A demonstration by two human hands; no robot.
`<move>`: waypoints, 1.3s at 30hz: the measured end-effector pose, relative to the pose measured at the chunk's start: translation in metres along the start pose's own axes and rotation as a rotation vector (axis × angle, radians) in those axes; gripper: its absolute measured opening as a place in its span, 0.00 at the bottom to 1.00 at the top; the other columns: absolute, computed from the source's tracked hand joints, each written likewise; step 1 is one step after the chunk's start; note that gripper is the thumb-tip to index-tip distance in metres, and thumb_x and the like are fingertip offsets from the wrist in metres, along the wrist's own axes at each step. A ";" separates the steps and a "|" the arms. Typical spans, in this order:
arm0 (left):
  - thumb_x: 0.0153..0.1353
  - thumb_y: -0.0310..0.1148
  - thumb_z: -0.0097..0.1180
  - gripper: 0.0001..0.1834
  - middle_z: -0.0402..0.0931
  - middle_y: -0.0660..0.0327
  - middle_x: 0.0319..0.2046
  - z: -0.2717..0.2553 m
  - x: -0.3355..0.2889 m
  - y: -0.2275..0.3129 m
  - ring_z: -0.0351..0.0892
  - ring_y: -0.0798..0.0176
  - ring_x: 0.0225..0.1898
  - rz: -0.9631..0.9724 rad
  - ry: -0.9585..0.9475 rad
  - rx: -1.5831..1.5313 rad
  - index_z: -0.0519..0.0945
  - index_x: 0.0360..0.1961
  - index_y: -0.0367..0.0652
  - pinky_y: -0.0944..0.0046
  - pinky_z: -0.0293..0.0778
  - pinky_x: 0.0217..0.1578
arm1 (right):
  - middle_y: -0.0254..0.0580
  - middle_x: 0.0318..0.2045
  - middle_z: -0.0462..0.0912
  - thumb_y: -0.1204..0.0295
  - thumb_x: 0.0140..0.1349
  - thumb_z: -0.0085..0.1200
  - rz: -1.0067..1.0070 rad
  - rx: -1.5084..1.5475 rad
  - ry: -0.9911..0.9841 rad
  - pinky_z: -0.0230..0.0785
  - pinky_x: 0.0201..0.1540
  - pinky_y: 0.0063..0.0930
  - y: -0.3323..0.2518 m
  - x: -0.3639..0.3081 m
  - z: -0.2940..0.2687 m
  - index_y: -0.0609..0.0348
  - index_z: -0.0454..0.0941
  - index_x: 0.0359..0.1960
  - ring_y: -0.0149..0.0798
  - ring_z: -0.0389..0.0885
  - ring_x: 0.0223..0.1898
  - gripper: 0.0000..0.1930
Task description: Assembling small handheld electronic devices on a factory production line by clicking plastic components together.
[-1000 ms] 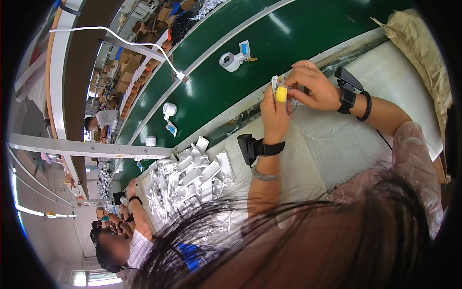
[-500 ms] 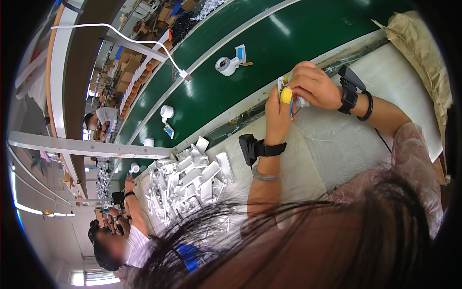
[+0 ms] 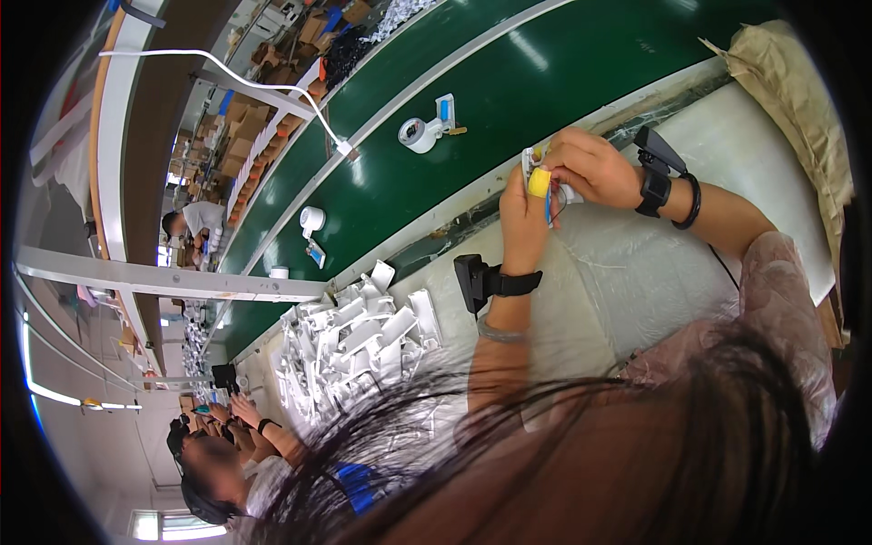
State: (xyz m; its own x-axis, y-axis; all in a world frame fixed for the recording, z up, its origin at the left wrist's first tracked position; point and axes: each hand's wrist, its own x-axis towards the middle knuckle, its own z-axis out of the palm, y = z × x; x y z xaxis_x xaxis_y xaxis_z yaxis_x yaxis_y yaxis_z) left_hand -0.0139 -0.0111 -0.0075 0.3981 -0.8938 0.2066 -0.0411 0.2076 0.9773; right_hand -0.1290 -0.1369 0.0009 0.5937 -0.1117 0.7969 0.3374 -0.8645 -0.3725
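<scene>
Held in front of the body, at the bench-side edge of green conveyor belt [image 3: 599, 54]: small white fitting [image 3: 528, 162], with yellow-wrapped block [image 3: 539, 183] and blue strip [image 3: 549, 210] close against it; joints too small to tell. Gripped from below and left by left hand [image 3: 524, 213], fingers closed round it; gripped from the right by right hand [image 3: 592, 171], fingers bent inward, exact fingertip contact partly hidden. Judged light and stiff, smooth enough on the white faces to slip; judged more delicate at the yellow and blue pieces. Best held by the rigid white sides, without squeezing or tugging those pieces. Noted just beyond the hands: pale rail [image 3: 668, 89] bordering the belt, liable to catch anything carried low. Noted on the belt: white lamp unit [image 3: 418, 135], well apart to the upper left. Noted left of the left wrist: heap of loose white parts [image 3: 363, 336], irregular and easily snagged. Widest room for moving judged over plastic-covered bench [image 3: 627, 291], rightward as far as crumpled brown paper [image 3: 786, 86].
</scene>
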 end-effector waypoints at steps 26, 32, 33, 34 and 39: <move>0.70 0.38 0.41 0.14 0.72 0.64 0.24 0.004 -0.002 0.002 0.69 0.74 0.18 -0.065 0.108 -0.032 0.73 0.44 0.40 0.73 0.68 0.16 | 0.42 0.32 0.73 0.76 0.58 0.57 0.136 0.175 -0.087 0.69 0.38 0.32 0.001 0.006 -0.008 0.60 0.73 0.38 0.43 0.75 0.34 0.08; 0.70 0.52 0.35 0.25 0.75 0.60 0.30 -0.016 0.003 0.003 0.74 0.67 0.21 -0.272 0.100 -0.288 0.72 0.46 0.41 0.67 0.74 0.18 | 0.40 0.38 0.72 0.77 0.62 0.54 0.395 0.251 -0.041 0.71 0.40 0.26 0.015 0.003 -0.009 0.63 0.72 0.39 0.34 0.75 0.36 0.06; 0.70 0.54 0.33 0.26 0.75 0.60 0.31 -0.024 0.004 0.000 0.75 0.66 0.22 -0.348 0.065 -0.317 0.72 0.47 0.41 0.65 0.75 0.19 | 0.40 0.38 0.72 0.78 0.62 0.53 0.385 0.211 -0.002 0.71 0.40 0.26 0.018 0.002 -0.007 0.63 0.72 0.39 0.34 0.75 0.36 0.06; 0.70 0.54 0.33 0.26 0.75 0.60 0.31 -0.034 0.005 -0.006 0.75 0.66 0.22 -0.345 0.069 -0.318 0.72 0.47 0.41 0.65 0.75 0.19 | 0.41 0.38 0.72 0.79 0.61 0.53 0.406 0.207 -0.009 0.71 0.40 0.26 0.020 0.001 -0.006 0.63 0.72 0.41 0.34 0.76 0.37 0.07; 0.70 0.50 0.34 0.25 0.77 0.57 0.40 -0.058 0.012 -0.019 0.79 0.60 0.37 -0.227 0.466 -0.564 0.71 0.51 0.40 0.56 0.79 0.36 | 0.42 0.40 0.72 0.80 0.59 0.54 0.467 0.134 -0.063 0.72 0.41 0.27 0.032 -0.008 0.002 0.63 0.72 0.43 0.36 0.77 0.37 0.10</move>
State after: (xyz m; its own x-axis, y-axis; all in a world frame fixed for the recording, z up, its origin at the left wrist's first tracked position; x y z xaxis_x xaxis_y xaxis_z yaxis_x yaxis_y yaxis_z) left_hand 0.0446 -0.0030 -0.0259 0.6911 -0.7049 -0.1597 0.5121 0.3217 0.7964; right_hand -0.1218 -0.1629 -0.0182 0.7458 -0.4388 0.5012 0.1132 -0.6580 -0.7445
